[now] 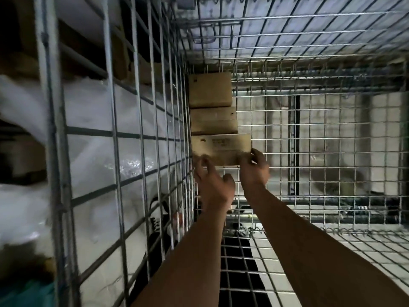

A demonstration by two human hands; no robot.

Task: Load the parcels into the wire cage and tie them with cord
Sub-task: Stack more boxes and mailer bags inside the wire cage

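Three brown cardboard parcels stand in a row against the left wall of the wire cage: a far parcel, a middle parcel and a near parcel with a printed label. My right hand grips the near parcel's right corner. At the same parcel's lower left edge, my left hand has its fingers spread and touching the cardboard. Both forearms reach in from the bottom of the view. No cord is visible.
The cage's mesh left wall runs along the left, with white plastic-wrapped goods and a black-and-white shoe outside it. The mesh floor stretches to the right. A dark gap lies under the floor near my arms.
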